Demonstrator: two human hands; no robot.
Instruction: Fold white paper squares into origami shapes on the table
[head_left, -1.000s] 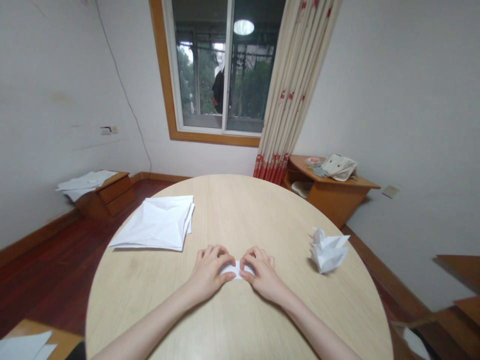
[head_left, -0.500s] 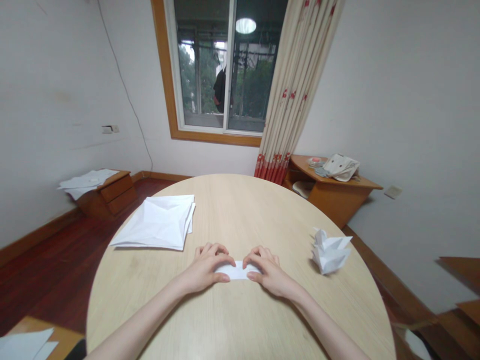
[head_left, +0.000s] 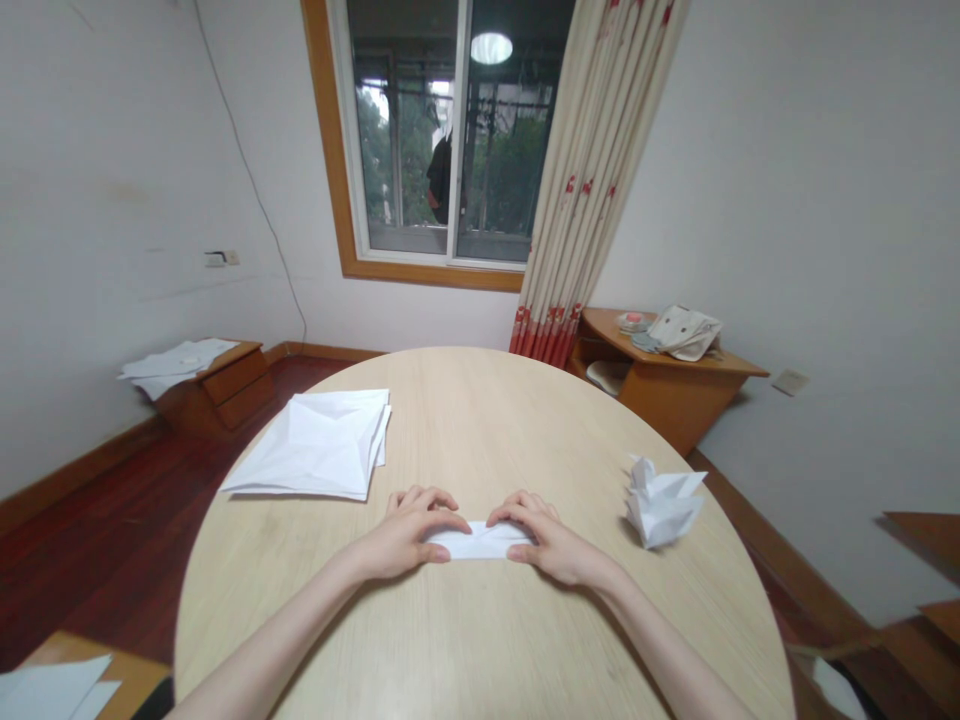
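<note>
A narrow strip of folded white paper [head_left: 480, 543] lies flat on the round wooden table in front of me. My left hand [head_left: 415, 533] grips its left end, thumb along the near edge and index finger on the far edge. At the right end my right hand [head_left: 550, 541] holds it the same way, fingers curved over the top. Both ends of the paper are partly hidden under my fingers. A pointed folded-paper piece [head_left: 664, 503] stands to the right of my right hand.
A stack of creased white paper sheets [head_left: 319, 440] rests at the table's left. Beyond the round table [head_left: 480, 400] are a small drawer cabinet [head_left: 236, 385] with papers and a corner desk [head_left: 667, 395] with a cloth bag [head_left: 684, 333].
My thumbs have moved apart along the near edge, baring more of the paper strip. A crease or raised flap now shows near its middle and right. Both hands stay on it.
</note>
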